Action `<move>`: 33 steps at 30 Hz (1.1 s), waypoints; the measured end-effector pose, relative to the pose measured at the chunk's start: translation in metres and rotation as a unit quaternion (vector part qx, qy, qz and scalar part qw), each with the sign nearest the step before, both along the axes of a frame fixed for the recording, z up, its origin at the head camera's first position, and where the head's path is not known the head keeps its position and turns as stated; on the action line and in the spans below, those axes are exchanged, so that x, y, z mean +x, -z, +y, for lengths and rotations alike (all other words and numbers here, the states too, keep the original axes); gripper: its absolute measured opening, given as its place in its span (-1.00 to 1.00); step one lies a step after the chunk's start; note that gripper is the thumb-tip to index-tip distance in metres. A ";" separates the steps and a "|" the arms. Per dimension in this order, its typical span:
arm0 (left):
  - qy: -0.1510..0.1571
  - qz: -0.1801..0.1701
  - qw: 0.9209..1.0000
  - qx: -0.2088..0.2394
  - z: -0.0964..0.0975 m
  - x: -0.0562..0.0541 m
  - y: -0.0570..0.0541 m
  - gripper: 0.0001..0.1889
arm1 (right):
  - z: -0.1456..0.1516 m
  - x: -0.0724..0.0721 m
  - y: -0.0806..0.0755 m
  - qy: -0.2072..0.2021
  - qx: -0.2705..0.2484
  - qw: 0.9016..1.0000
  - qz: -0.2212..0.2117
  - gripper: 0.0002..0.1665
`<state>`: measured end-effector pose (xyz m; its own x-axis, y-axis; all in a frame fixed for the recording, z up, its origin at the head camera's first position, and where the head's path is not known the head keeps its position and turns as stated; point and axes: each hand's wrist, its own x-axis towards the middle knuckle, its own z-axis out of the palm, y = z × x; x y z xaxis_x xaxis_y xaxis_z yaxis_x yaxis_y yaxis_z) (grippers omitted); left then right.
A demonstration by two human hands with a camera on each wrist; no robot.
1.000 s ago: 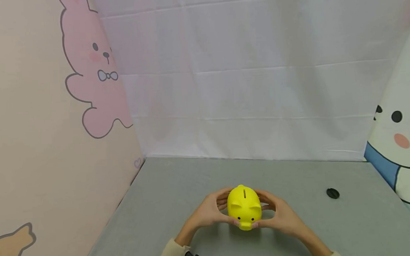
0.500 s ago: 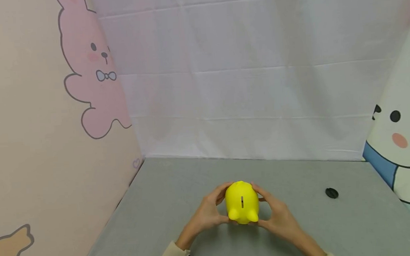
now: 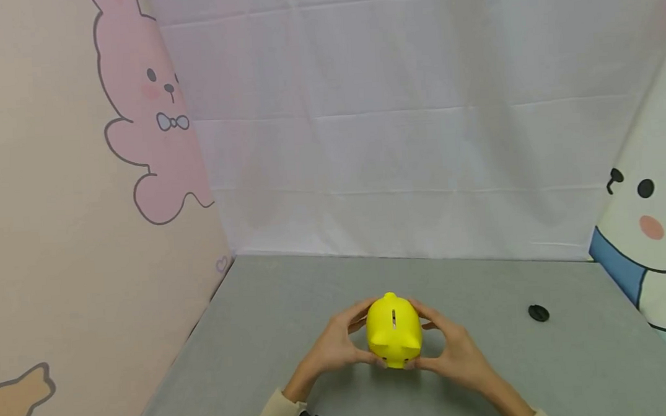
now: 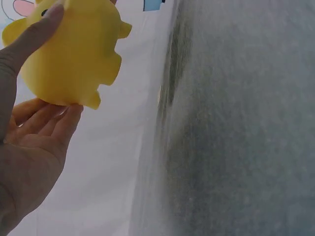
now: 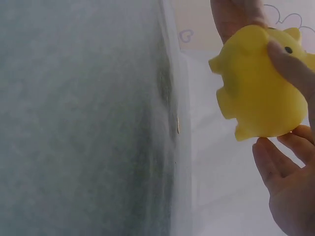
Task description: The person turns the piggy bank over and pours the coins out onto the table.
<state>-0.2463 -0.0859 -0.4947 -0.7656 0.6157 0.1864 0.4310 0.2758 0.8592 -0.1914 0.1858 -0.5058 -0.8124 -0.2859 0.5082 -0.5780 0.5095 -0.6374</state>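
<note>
A yellow piggy bank (image 3: 393,329) is held between both hands above the grey table, its coin slot up and its snout toward the person. My left hand (image 3: 339,341) grips its left side, thumb near the face and fingers behind. On the other side my right hand (image 3: 453,351) grips it the same way. In the left wrist view, the piggy bank (image 4: 74,54) shows its stubby feet free of the table. The right wrist view has the right thumb lying across the piggy bank (image 5: 261,88) close to its eye.
A small black oval disc (image 3: 538,313) lies on the right part of the grey table (image 3: 292,290). White cloth (image 3: 397,137) hangs behind the table. Cartoon-printed walls stand at the left and right.
The piggy bank tipped so its face turned downward out of sight, then tipped partly back, showing the snout again. Both hands kept their grip and shifted slightly. The black disc stayed put.
</note>
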 end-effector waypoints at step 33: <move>-0.049 -0.164 0.985 -0.002 0.006 0.001 0.001 -0.28 | -0.005 -0.001 -0.018 0.053 -0.033 0.963 -0.261 -0.22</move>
<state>-0.2455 -0.0796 -0.4954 -0.8402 0.5357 -0.0846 0.1004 0.3069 0.9464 -0.1924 0.1811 -0.4882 -0.9850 -0.1688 0.0364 -0.1169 0.4960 -0.8604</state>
